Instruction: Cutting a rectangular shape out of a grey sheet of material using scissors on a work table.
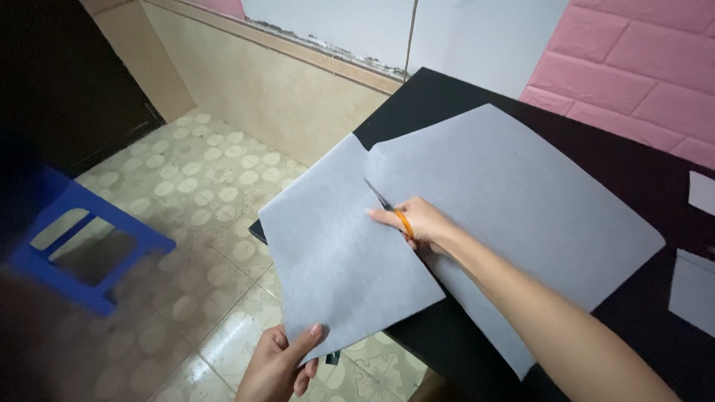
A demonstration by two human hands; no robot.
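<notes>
Right hand (421,222) closed on orange-handled scissors (391,208) mid-sheet; left hand (279,363) pinches grey paper sheet's (506,201) overhanging corner, likely keeping it taut off the black table (640,179)

Head camera, looking steeply down, close over table (633,179) edge.

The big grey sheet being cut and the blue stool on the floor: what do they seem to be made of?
The large pale grey sheet looks like thin paper or light non-woven fabric: matte, flat, sagging softly off the table edge where the left hand pinches it. The blue square stool looks like moulded plastic, smooth and evenly coloured, though it is blurred.
</notes>
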